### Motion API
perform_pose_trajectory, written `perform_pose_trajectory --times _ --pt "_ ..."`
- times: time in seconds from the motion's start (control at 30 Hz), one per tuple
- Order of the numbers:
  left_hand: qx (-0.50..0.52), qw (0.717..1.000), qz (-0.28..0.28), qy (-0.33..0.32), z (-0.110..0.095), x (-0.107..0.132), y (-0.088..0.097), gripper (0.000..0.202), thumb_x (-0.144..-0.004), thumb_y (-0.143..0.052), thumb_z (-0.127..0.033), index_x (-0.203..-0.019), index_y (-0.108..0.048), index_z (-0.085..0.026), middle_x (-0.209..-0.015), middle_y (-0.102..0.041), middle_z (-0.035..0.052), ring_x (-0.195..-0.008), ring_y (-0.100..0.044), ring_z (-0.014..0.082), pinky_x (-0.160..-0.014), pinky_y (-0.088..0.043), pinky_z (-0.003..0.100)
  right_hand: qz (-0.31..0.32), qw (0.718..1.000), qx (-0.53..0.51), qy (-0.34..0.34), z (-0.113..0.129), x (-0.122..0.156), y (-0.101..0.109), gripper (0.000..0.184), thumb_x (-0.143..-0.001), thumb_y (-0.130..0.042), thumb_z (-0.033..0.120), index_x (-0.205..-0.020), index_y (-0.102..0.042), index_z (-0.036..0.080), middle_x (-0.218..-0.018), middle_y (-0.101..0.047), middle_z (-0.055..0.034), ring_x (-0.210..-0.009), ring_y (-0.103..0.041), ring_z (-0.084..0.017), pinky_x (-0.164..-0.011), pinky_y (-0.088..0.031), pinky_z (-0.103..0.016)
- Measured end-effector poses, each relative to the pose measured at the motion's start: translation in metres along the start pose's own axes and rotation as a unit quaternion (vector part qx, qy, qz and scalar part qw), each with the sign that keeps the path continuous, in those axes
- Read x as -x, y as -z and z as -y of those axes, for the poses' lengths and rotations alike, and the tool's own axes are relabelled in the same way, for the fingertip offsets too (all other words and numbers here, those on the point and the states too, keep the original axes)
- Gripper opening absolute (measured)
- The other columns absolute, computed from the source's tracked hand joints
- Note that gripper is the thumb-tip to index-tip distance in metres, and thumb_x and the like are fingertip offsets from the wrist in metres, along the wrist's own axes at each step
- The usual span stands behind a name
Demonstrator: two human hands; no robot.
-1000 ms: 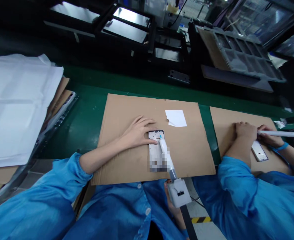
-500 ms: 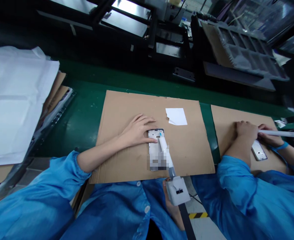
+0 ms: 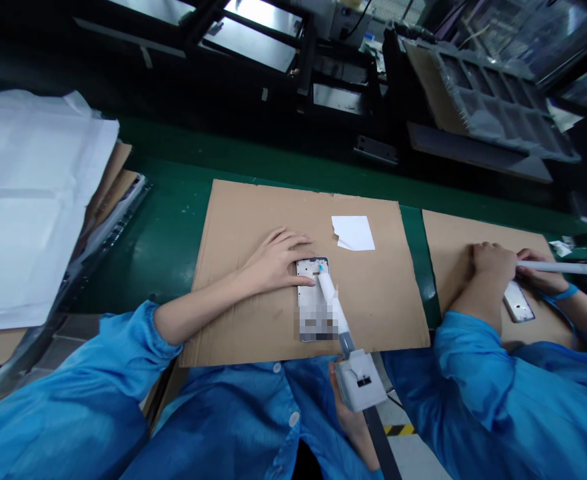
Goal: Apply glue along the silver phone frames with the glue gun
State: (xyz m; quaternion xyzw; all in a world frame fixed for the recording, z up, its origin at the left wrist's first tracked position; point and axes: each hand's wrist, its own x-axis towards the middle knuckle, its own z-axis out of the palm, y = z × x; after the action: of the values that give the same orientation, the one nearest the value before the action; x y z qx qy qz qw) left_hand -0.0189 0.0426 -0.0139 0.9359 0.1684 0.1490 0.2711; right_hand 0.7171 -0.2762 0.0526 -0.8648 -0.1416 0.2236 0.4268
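A phone frame (image 3: 307, 294), pale inside with a dark rim, lies on the brown cardboard sheet (image 3: 253, 220). My left hand (image 3: 278, 261) rests at its top left corner, fingers stretched out and apart, thumb over the pale face. A slim white tubular tool (image 3: 328, 288) slants across the frame, its blue tip near the top end. Pixel blocks cover part of both. At the tool's rear sits a white box-shaped piece (image 3: 362, 381). My right hand (image 3: 346, 413) grips there from below, mostly hidden by that box.
A white paper square (image 3: 353, 233) lies above the phone frame. White sheets (image 3: 28, 200) are stacked on the left. To the right, a co-worker's hands (image 3: 518, 263) are over another phone part (image 3: 518, 303). Dark racks and a plastic tray (image 3: 498, 93) stand behind the green table (image 3: 173, 200).
My right hand and the white box piece have shifted slightly to the right, while the blue tip stays near the frame's top. A dark bar behind the table has slid right. My left hand is still.
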Motion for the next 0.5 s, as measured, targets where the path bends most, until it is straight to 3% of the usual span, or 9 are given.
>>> perform_pose_trajectory --times 0.17,0.3,0.43,0.5 --pt "0.003 1.000 -0.003 -0.003 0.001 0.000 0.000 0.072 -0.107 -0.092 -0.082 -0.160 -0.089 -0.033 -0.181 -0.072 0.0100 -0.174 -0.061 0.0397 -0.158 -0.032 0.065 0.052 0.997 0.044 0.047 -0.007 -0.001 0.008 0.058 -0.066 -0.120 0.050 -0.066 -0.070 0.021 -0.071 -0.063 -0.0065 -0.064 -0.055 -0.018 -0.060 -0.043 -0.035" --pt "-0.004 1.000 -0.006 -0.005 0.002 0.001 -0.001 0.071 -0.106 -0.094 -0.081 -0.159 -0.089 -0.033 -0.180 -0.073 0.0099 -0.173 -0.062 0.0394 -0.158 -0.033 0.065 0.086 0.989 0.087 0.082 -0.009 0.001 0.011 0.070 -0.058 -0.116 0.076 -0.068 -0.067 0.026 -0.073 -0.064 -0.0079 -0.065 -0.055 -0.022 -0.064 -0.044 -0.042" --pt "-0.008 1.000 -0.005 -0.008 0.002 0.000 -0.001 0.070 -0.106 -0.095 -0.080 -0.159 -0.089 -0.034 -0.180 -0.073 0.0094 -0.172 -0.063 0.0390 -0.157 -0.034 0.066 0.100 0.985 0.109 0.094 -0.001 0.007 0.006 0.072 -0.054 -0.110 0.083 -0.067 -0.065 0.029 -0.070 -0.061 -0.0065 -0.063 -0.052 -0.023 -0.065 -0.043 -0.043" --pt "-0.009 1.000 -0.004 -0.007 0.002 0.000 -0.001 0.070 -0.106 -0.095 -0.079 -0.159 -0.089 -0.034 -0.180 -0.073 0.0098 -0.173 -0.062 0.0392 -0.157 -0.034 0.066 0.102 0.978 0.141 0.113 0.008 0.019 0.000 0.072 -0.059 -0.105 0.087 -0.066 -0.062 0.030 -0.070 -0.059 -0.0075 -0.064 -0.052 -0.024 -0.065 -0.045 -0.044"
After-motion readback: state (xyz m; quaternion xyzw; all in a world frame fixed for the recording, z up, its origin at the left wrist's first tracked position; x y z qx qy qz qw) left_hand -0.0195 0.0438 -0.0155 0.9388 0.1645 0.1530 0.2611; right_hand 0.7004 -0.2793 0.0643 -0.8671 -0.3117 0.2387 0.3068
